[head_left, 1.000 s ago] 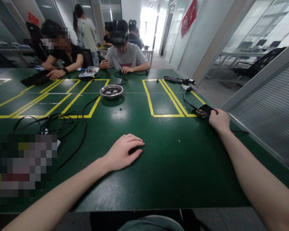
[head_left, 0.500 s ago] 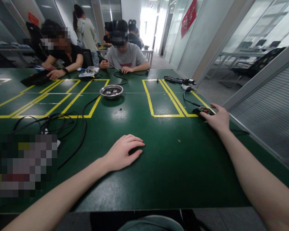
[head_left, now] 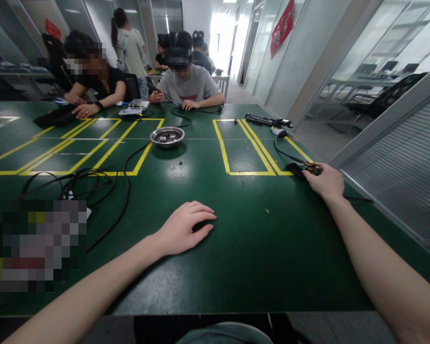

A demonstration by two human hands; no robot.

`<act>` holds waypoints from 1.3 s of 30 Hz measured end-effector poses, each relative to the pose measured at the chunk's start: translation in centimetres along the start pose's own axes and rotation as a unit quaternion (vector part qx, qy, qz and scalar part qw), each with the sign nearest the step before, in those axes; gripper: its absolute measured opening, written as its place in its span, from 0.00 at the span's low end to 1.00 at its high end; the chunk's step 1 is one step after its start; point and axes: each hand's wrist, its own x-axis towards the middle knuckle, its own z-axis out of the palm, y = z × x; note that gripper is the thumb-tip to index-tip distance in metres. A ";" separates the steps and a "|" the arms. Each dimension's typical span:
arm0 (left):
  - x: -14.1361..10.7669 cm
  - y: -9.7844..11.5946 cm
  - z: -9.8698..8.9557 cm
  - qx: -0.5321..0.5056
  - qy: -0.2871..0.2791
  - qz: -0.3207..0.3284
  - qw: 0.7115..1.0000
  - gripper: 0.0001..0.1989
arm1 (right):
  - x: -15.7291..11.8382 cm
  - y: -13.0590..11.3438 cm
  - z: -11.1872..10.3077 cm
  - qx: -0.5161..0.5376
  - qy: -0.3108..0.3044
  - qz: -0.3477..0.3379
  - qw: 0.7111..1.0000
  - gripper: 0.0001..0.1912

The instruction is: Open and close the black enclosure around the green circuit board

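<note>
At the table's right side, my right hand (head_left: pixel 327 182) has its thumb and fingers closed on the near right end of a small black device (head_left: pixel 311 167) with what look like exposed circuit parts. A dark cable runs from that device to a white-and-black piece (head_left: pixel 278 131) behind it. My left hand (head_left: pixel 185 227) lies on the green tabletop near the middle, fingers stretched out and thumb apart, holding nothing. Beyond it stands a round metal bowl (head_left: pixel 167 137) with several shiny metal parts inside.
Yellow tape lines (head_left: pixel 251 174) mark the green table (head_left: pixel 243 267). Black cables (head_left: pixel 126 193) curl at the left, beside a blurred-out area. A folded black tripod-like object (head_left: pixel 267 120) lies at the back right. Two people (head_left: pixel 193 83) work across the table.
My right hand has closed in on the small black device, its fingers moving from spread around it to gripping it. My left hand stays in place.
</note>
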 end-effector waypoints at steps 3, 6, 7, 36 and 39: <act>0.0 0.0 0.0 0.001 0.001 0.002 1.000 0.10 | -0.2 -0.6 -0.1 -0.013 -0.025 0.026 0.999 0.26; 0.0 0.0 0.0 0.002 0.002 0.002 1.000 0.10 | -0.8 -1.8 0.2 0.011 -0.048 -0.012 0.999 0.28; 0.0 0.0 0.0 0.003 0.002 0.002 1.000 0.10 | -1.2 -2.3 0.4 0.029 -0.056 -0.036 0.997 0.29; -0.2 -0.4 -1.1 -0.007 -0.017 0.021 1.000 0.05 | -15.8 -12.2 0.1 0.240 -0.345 -0.557 0.717 0.26; -0.3 -0.2 -1.1 -0.012 -0.029 0.019 0.999 0.05 | -16.0 -12.3 0.4 0.216 -0.293 -0.567 0.739 0.26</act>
